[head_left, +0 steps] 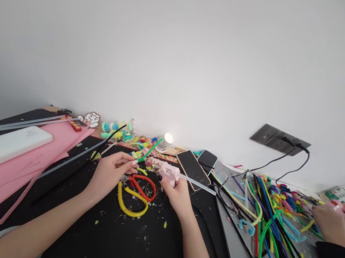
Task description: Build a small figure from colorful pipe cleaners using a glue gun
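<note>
Black mat, pale wall behind | left hand: pinching green pipe cleaner | right hand: gripping pink glue gun | step: apparently gluing | next: calls for steady aim

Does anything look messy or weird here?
Yes. Tiny scraps lie scattered over the black mat, like litter. The pink glue gun in the right hand also seems grubby toward its front, brownish instead of clean pink.

Both forearms bare, converging ahead — left hand pinched at the fingertips, right hand curled in a grip — thumb pointing leftward.
</note>
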